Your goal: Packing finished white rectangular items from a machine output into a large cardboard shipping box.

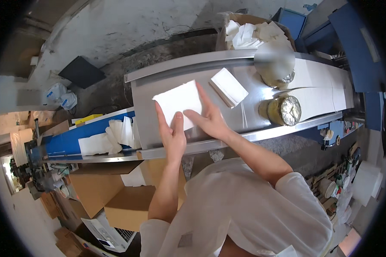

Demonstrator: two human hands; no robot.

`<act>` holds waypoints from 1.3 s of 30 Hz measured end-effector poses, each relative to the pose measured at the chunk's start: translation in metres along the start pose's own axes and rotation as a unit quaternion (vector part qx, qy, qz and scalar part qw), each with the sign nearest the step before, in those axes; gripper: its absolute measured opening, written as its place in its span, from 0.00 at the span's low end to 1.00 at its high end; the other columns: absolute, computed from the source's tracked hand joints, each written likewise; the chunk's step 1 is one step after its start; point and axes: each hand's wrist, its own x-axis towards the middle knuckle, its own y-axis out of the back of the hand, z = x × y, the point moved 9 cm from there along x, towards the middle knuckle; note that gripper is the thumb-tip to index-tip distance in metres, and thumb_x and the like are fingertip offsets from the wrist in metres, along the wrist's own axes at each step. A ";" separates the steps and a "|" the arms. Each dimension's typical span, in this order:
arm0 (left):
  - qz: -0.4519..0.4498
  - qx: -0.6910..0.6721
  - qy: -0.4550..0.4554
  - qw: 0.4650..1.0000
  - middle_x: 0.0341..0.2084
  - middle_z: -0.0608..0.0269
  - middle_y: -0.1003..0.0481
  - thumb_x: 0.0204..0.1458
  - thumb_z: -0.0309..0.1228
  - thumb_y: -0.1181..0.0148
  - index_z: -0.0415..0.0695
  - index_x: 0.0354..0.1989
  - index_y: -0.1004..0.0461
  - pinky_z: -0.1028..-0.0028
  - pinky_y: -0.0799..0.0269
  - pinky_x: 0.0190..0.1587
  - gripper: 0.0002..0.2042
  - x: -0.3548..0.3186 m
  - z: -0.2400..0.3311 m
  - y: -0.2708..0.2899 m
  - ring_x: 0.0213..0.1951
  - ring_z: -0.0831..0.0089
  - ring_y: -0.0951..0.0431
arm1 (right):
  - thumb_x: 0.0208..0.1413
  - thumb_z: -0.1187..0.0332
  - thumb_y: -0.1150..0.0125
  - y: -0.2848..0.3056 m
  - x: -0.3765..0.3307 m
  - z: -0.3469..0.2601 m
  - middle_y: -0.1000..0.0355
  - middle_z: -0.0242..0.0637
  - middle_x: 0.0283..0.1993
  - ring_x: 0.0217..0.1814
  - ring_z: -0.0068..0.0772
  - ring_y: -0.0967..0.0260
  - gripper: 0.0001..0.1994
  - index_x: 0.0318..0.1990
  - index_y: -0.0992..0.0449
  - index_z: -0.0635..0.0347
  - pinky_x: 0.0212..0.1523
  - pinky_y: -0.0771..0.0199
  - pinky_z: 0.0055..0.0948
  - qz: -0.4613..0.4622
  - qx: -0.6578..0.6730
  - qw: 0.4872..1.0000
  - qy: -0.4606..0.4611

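Note:
Between my two hands is a stack of white paper napkins (176,99), held over the steel table. My left hand (172,139) closes on its left and near edges, thumb lying on top. My right hand (211,121) grips the right edge, its thumb also pressed on the top face close to the left thumb. The undersides of the stack and most of the fingers are hidden. To the right of my right hand, a second stack of white napkins (230,85) lies at a slant on the steel table (248,115).
Two gold-wrapped cylinders (290,110) stand on the table's right part, the farther one partly blurred. White paper strips (317,77) run beyond them. Left is a blue conveyor belt (64,143) with loose paper sheets. An open cardboard box (128,205) sits below; a scrap bin (253,36) stands behind.

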 end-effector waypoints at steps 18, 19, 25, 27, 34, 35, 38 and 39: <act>-0.141 -0.096 -0.143 0.975 0.61 0.50 0.30 0.47 0.19 0.33 0.33 0.68 0.41 0.66 0.33 0.64 0.37 0.008 0.101 0.018 0.61 0.61 0.28 | 0.45 0.67 0.24 0.050 -0.018 -0.075 0.45 0.49 0.73 0.74 0.39 0.46 0.54 0.75 0.57 0.70 0.73 0.48 0.38 0.061 0.075 0.992 0.082; -0.185 -0.095 -0.129 0.970 0.62 0.51 0.30 0.49 0.22 0.33 0.36 0.69 0.42 0.66 0.34 0.65 0.37 0.009 0.094 0.016 0.61 0.61 0.28 | 0.44 0.67 0.23 0.043 -0.024 -0.088 0.46 0.50 0.74 0.75 0.40 0.47 0.55 0.75 0.57 0.69 0.73 0.48 0.38 0.022 0.089 0.990 0.105; -0.078 0.300 -0.103 0.945 0.57 0.51 0.27 0.62 0.42 0.45 0.41 0.60 0.30 0.60 0.24 0.55 0.22 0.002 0.008 0.088 0.56 0.56 0.24 | 0.43 0.65 0.19 0.023 -0.048 -0.133 0.50 0.59 0.75 0.78 0.51 0.51 0.56 0.74 0.54 0.68 0.74 0.53 0.46 -0.076 0.076 0.960 0.258; -0.166 -0.040 -0.130 0.977 0.53 0.52 0.25 0.63 0.40 0.45 0.40 0.58 0.29 0.62 0.23 0.54 0.20 -0.012 0.031 0.067 0.53 0.58 0.22 | 0.43 0.65 0.19 0.020 -0.056 -0.144 0.51 0.61 0.76 0.78 0.54 0.52 0.55 0.74 0.53 0.69 0.75 0.54 0.48 -0.088 0.041 0.943 0.319; -0.302 0.000 -0.060 0.951 0.51 0.54 0.25 0.63 0.35 0.45 0.38 0.57 0.29 0.67 0.24 0.54 0.18 -0.023 0.105 0.012 0.52 0.64 0.22 | 0.41 0.62 0.17 0.022 -0.056 -0.149 0.46 0.60 0.73 0.78 0.57 0.51 0.53 0.71 0.47 0.72 0.74 0.55 0.50 -0.081 0.032 0.933 0.348; -0.302 -0.044 -0.043 0.951 0.52 0.53 0.25 0.62 0.35 0.44 0.38 0.58 0.29 0.67 0.24 0.54 0.19 -0.024 0.096 0.017 0.52 0.64 0.22 | 0.41 0.61 0.17 0.022 -0.055 -0.150 0.45 0.60 0.73 0.78 0.57 0.51 0.53 0.71 0.46 0.73 0.74 0.54 0.49 -0.080 0.026 0.935 0.344; -0.298 -0.173 0.005 0.939 0.53 0.53 0.25 0.60 0.34 0.41 0.37 0.59 0.30 0.67 0.25 0.55 0.21 -0.030 0.069 0.031 0.53 0.64 0.23 | 0.41 0.61 0.18 0.021 -0.056 -0.157 0.46 0.60 0.74 0.77 0.55 0.50 0.53 0.70 0.47 0.74 0.74 0.54 0.48 -0.085 0.016 0.929 0.360; -0.295 -0.216 0.022 0.931 0.53 0.53 0.25 0.59 0.34 0.40 0.36 0.59 0.30 0.66 0.25 0.55 0.22 -0.033 0.061 0.035 0.54 0.63 0.23 | 0.41 0.61 0.18 0.020 -0.057 -0.156 0.46 0.60 0.74 0.77 0.55 0.50 0.53 0.70 0.47 0.74 0.74 0.54 0.48 -0.087 0.016 0.929 0.360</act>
